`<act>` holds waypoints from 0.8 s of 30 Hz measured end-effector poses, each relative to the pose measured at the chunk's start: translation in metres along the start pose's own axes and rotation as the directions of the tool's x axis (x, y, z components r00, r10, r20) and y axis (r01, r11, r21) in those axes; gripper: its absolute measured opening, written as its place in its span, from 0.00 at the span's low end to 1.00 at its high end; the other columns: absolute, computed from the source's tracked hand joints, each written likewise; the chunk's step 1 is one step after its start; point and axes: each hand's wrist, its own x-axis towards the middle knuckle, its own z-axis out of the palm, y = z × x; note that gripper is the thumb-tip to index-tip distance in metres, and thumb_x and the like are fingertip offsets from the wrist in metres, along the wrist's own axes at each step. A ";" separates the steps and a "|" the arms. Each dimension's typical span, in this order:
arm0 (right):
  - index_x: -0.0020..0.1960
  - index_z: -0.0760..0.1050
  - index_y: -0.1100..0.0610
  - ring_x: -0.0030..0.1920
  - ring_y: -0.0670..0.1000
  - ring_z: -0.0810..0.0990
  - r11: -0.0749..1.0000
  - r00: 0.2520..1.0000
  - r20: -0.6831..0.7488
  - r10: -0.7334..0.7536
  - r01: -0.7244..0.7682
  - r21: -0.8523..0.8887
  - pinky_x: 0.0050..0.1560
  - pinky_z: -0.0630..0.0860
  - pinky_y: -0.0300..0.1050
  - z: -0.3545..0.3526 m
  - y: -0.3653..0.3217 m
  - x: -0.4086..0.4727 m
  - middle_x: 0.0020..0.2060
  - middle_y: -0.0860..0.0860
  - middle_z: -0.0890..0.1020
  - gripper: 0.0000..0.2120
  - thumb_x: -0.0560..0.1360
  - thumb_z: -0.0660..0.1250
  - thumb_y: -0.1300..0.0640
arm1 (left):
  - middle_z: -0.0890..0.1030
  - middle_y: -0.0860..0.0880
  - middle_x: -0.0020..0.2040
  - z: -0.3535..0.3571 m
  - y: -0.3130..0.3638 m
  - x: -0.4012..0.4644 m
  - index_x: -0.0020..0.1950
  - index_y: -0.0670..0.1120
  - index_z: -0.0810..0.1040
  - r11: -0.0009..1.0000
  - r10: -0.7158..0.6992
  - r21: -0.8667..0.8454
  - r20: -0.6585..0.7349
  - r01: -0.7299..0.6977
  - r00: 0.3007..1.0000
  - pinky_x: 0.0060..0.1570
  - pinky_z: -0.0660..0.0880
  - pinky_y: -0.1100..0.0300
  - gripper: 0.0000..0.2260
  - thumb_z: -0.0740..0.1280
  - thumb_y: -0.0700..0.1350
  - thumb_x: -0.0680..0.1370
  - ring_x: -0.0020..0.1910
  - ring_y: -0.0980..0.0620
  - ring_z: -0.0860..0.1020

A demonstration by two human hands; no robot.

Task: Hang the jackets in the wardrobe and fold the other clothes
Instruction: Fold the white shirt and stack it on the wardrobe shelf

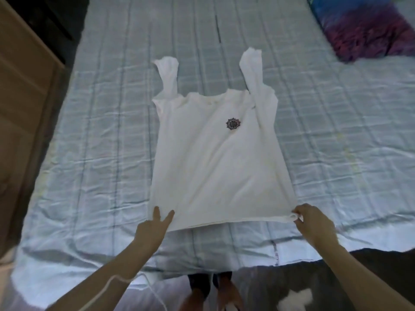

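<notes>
Left hand (pixel 151 230) spreads two straight fingers; right hand (pixel 311 218) pinches.

No words, numbers or brand names can be read; the white top (pixel 215 158) bears only a small dark round emblem (pixel 233 124).
</notes>
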 end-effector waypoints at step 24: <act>0.66 0.71 0.51 0.64 0.49 0.70 0.988 0.994 0.074 -0.085 0.074 0.135 0.52 0.74 0.42 0.018 -0.069 0.029 0.66 0.49 0.69 0.18 0.77 0.63 0.59 | 0.74 0.40 0.65 -0.067 0.004 0.077 0.68 0.49 0.74 0.988 0.141 -0.021 -0.308 -0.155 0.941 0.38 0.79 0.49 0.21 0.61 0.56 0.77 0.52 0.38 0.79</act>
